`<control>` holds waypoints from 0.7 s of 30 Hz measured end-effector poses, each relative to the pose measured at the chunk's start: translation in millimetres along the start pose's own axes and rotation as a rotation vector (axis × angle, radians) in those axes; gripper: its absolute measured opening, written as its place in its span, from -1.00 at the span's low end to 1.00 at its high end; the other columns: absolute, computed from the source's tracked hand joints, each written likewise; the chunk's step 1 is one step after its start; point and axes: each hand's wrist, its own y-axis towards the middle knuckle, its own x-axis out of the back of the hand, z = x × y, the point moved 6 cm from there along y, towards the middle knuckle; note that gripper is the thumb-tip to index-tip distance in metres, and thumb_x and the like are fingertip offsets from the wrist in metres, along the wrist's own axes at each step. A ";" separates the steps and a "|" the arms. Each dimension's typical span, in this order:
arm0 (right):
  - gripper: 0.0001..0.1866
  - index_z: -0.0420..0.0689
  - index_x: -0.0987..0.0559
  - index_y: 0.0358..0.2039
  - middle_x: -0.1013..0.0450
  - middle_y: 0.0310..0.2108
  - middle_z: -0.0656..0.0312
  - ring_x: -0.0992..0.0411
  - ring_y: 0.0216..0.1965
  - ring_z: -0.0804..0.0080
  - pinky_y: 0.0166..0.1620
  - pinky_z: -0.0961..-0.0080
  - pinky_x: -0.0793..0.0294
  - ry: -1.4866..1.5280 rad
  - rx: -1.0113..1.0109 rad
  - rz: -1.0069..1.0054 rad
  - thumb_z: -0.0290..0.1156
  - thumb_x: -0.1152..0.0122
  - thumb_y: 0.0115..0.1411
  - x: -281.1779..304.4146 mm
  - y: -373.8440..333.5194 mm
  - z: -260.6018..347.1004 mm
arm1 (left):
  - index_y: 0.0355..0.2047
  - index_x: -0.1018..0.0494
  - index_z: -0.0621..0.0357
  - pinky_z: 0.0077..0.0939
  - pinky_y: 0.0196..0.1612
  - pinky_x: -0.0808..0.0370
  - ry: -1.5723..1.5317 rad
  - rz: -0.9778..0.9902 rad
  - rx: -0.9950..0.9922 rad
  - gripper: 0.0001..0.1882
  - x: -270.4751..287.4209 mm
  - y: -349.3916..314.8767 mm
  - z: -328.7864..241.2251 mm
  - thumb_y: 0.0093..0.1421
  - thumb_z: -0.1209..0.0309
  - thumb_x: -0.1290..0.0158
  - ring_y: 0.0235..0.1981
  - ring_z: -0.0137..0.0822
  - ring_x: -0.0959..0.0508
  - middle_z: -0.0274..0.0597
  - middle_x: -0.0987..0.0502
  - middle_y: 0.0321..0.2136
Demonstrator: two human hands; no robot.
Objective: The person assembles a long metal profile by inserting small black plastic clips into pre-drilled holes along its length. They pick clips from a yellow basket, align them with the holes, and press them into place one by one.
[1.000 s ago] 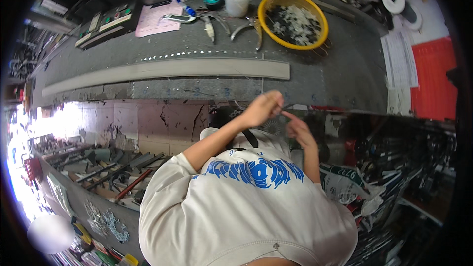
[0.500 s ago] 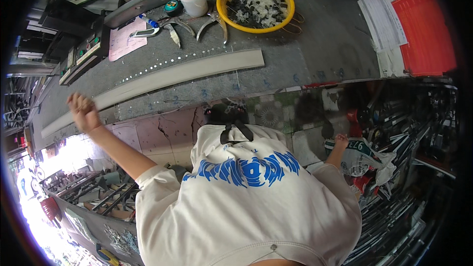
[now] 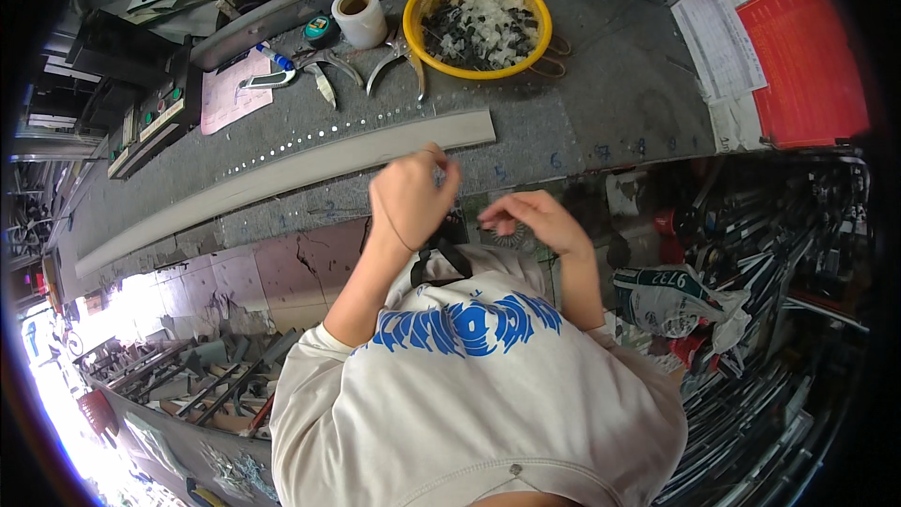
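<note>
My left hand is raised in front of my chest, by the bench's near edge. Its fingers are curled in, and whatever they may hold is hidden. To its right hovers my right hand, fingers loosely bent and thumb apart, with nothing visible in it. The hands do not touch. Just beyond my left hand, a long flat grey strip lies along the bench. A row of small white round dots runs beside its far edge.
At the back stand a yellow basket of small clear and black pieces, a tape roll and a green tape measure. Pliers, a utility knife and pink paper lie nearby. Metal bars crowd the lower right.
My left hand has swung right from the strip's left end to the front of my chest. My right hand has come in leftward from the right side, so the two are close together.
</note>
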 end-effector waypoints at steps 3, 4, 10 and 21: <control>-0.51 -0.24 -0.54 0.01 -0.54 -0.08 0.20 -0.43 -0.15 0.58 -0.03 0.62 -0.37 0.000 0.091 -0.123 -0.07 0.15 0.46 -36.1 26.9 39.7 | -0.47 -0.53 0.17 -0.19 -0.49 -0.51 -0.042 0.162 -0.042 -0.76 7.6 1.8 -20.1 0.16 0.25 -0.12 -0.58 0.01 -0.60 0.03 -0.56 -0.62; -0.50 -0.25 -0.53 0.03 -0.53 -0.05 0.20 -0.43 -0.11 0.56 0.00 0.59 -0.37 0.166 0.075 -0.097 -0.07 0.16 0.46 -44.4 33.4 42.9 | -0.46 -0.53 0.19 -0.21 -0.49 -0.50 -0.064 0.142 -0.066 -0.75 13.6 3.4 -20.8 0.17 0.24 -0.12 -0.59 0.00 -0.59 0.02 -0.55 -0.63; -0.44 -0.29 -0.40 0.15 -0.46 0.05 0.18 -0.36 0.10 0.47 0.14 0.44 -0.32 0.256 0.130 0.116 -0.03 0.12 0.43 -84.6 61.7 54.6 | -0.44 -0.51 0.22 -0.27 -0.57 -0.39 -0.449 0.120 0.067 -0.70 24.4 39.2 22.8 0.24 0.21 -0.10 -0.68 -0.09 -0.52 -0.06 -0.48 -0.72; -0.78 -0.27 -0.60 -0.30 -0.53 -0.42 0.32 -0.40 -0.45 0.68 -0.39 0.72 -0.36 -0.013 0.052 -0.049 -0.33 -0.21 0.25 -80.3 21.1 78.0 | -0.43 -0.53 0.18 -0.14 -0.46 -0.43 -0.227 -0.113 0.047 -0.68 46.8 84.9 92.3 0.34 0.22 0.04 -0.55 0.07 -0.56 0.04 -0.52 -0.63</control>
